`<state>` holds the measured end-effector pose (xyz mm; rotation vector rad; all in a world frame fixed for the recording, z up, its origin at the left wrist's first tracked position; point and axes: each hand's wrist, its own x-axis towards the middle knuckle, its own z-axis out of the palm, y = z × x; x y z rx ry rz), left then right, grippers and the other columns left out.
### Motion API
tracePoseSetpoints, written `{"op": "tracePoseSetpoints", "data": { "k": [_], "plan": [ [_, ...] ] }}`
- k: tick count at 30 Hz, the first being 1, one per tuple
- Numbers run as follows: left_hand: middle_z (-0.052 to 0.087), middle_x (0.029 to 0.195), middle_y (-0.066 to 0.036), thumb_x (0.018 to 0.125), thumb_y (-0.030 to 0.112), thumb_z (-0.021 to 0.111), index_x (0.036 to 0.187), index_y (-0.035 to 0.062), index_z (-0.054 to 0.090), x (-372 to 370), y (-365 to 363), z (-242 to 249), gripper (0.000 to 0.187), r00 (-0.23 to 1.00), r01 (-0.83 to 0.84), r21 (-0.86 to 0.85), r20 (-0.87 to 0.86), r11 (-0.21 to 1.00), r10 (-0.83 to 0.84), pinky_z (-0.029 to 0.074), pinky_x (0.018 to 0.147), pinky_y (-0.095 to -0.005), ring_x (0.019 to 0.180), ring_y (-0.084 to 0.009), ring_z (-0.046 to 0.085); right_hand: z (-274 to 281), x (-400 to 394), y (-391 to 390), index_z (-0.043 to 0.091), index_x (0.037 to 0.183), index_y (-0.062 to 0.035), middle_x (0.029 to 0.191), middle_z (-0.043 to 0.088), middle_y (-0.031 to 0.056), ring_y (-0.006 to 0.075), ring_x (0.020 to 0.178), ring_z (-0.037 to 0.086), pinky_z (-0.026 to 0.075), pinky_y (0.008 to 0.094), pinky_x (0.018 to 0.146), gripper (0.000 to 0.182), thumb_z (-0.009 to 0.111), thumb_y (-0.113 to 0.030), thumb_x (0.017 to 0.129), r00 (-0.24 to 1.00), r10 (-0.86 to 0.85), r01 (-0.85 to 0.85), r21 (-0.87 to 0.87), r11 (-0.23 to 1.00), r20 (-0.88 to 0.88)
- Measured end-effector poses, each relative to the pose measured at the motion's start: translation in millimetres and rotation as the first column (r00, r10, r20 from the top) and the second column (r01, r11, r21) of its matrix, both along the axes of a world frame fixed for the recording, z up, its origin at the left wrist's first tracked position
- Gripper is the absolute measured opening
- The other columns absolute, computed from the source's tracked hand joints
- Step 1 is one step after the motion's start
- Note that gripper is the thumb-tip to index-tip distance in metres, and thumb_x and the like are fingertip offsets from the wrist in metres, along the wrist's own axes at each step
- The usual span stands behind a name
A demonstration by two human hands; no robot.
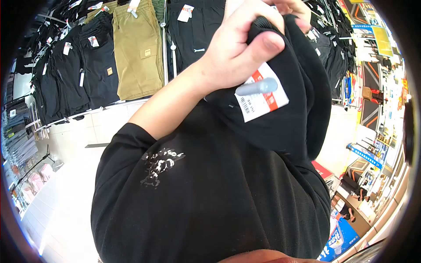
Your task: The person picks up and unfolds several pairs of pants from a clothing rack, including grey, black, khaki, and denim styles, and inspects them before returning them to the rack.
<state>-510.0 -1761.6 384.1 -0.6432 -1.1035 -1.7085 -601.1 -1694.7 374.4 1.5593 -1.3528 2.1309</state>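
My left hand (245, 41) is closed on a black garment (285, 118), its thumb pressed over a ribbed edge near the top. The cloth hangs in folds in front of my chest. A white and red paper price tag (262, 94) with a grey security pin (258, 87) shows on the garment just below my thumb. My right hand (298, 13) appears at the top edge of the view, fingers curled at the garment's upper edge; the cloth hides most of that hand and its forearm.
Tagged dark trousers (98, 57) and a khaki pair (138, 52) hang on a rack ahead. More dark clothes (335, 61) hang at the right. Beyond them are shop displays and people (362, 193). A pale tiled floor (70, 175) lies at the left.
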Motion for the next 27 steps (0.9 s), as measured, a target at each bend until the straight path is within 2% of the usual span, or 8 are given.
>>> {"op": "tracePoseSetpoints", "data": {
  "k": [2, 3, 8, 9, 13, 18, 21, 27],
  "plan": [
    [0.062, 0.115, -0.011, 0.100, 0.023, 0.069, 0.114, 0.0039, 0.056, 5, -8, -25, 0.027, 0.983, -0.007, -0.053, 0.184, 0.999, 0.017, 0.048, 0.096, -0.0345, 0.107, -0.0172, 0.060, -17, 14, 3, 0.056, 0.124, -0.0063, 0.140, 0.049, 0.0123, 0.0248, 0.126, 0.049, 0.037, 0.0386, 0.108, 0.032, 0.063, -0.029, 0.102, 0.915, -0.287, 0.284, 0.053, 0.957, 0.284],
    [0.062, 0.115, -0.011, 0.101, 0.020, 0.067, 0.113, 0.0034, 0.056, 6, -14, -40, 0.024, 0.959, -0.008, -0.133, 0.281, 0.991, 0.045, 0.048, 0.096, -0.0336, 0.107, -0.0160, 0.060, -25, 0, 8, 0.053, 0.127, -0.0085, 0.137, 0.053, 0.0114, 0.0225, 0.122, 0.052, 0.040, 0.0363, 0.106, 0.029, 0.062, -0.021, 0.102, 0.908, -0.417, 0.410, 0.102, 0.906, 0.050],
    [0.062, 0.102, -0.005, 0.093, 0.006, 0.074, 0.112, 0.0036, 0.053, 21, -30, -27, 0.028, 0.868, -0.073, -0.159, 0.475, 0.985, 0.141, 0.051, 0.083, -0.0263, 0.093, -0.0105, 0.062, 55, 48, 63, 0.053, 0.128, -0.0006, 0.133, 0.060, 0.0192, 0.0279, 0.121, 0.061, 0.047, 0.0400, 0.105, 0.065, 0.064, -0.055, 0.094, 0.662, -0.015, -0.365, 0.340, 0.867, 0.749],
    [0.061, 0.101, -0.005, 0.092, 0.005, 0.076, 0.112, 0.0039, 0.052, 22, -29, -24, 0.032, 0.864, -0.004, -0.057, 0.503, 0.998, 0.032, 0.052, 0.081, -0.0254, 0.092, -0.0104, 0.062, 51, 50, 73, 0.048, 0.145, 0.0048, 0.136, 0.058, 0.0180, 0.0274, 0.127, 0.059, 0.043, 0.0424, 0.111, 0.098, 0.072, -0.067, 0.083, 0.776, -0.053, -0.302, 0.445, 0.843, 0.628],
    [0.061, 0.104, -0.007, 0.082, 0.003, 0.085, 0.117, 0.0043, 0.049, 26, -23, -20, 0.051, 0.845, -0.017, -0.134, 0.528, 0.991, 0.086, 0.053, 0.082, -0.0265, 0.091, -0.0123, 0.063, 44, 27, 87, 0.050, 0.144, 0.0059, 0.133, 0.063, 0.0112, 0.0180, 0.127, 0.056, 0.041, 0.0329, 0.111, 0.073, 0.084, -0.010, 0.081, 0.994, 0.063, -0.105, 0.866, 0.488, 0.086],
    [0.057, 0.124, -0.013, 0.080, 0.002, 0.084, 0.127, 0.0074, 0.049, 27, -38, -37, 0.059, 0.727, 0.265, -0.137, 0.679, 0.954, -0.104, 0.050, 0.094, -0.0320, 0.109, -0.0173, 0.058, 19, 31, 92, 0.056, 0.137, 0.0053, 0.121, 0.068, 0.0087, 0.0137, 0.111, 0.062, 0.048, 0.0293, 0.100, 0.058, 0.077, -0.009, 0.084, 0.957, -0.058, -0.181, 0.743, 0.645, 0.283],
    [0.067, 0.103, -0.008, 0.076, 0.033, 0.092, 0.121, -0.0032, 0.059, 45, -51, -61, 0.066, 0.607, 0.242, -0.453, 0.761, 0.858, 0.231, 0.050, 0.091, -0.0284, 0.101, -0.0197, 0.061, 15, 22, 100, 0.060, 0.128, 0.0050, 0.110, 0.071, 0.0084, 0.0127, 0.097, 0.067, 0.053, 0.0285, 0.091, 0.046, 0.071, -0.009, 0.086, 0.883, -0.205, -0.106, 0.605, 0.789, 0.422],
    [0.073, 0.089, -0.012, 0.079, 0.026, 0.089, 0.117, 0.0028, 0.063, 58, -43, -81, 0.052, 0.642, 0.264, -0.641, 0.674, 0.721, 0.364, 0.054, 0.076, -0.0344, 0.082, -0.0220, 0.070, 21, 17, 110, 0.061, 0.126, 0.0043, 0.104, 0.071, 0.0081, 0.0174, 0.091, 0.070, 0.055, 0.0292, 0.085, 0.044, 0.064, -0.013, 0.085, 0.787, -0.259, -0.021, 0.445, 0.895, 0.559]
  ]
}}
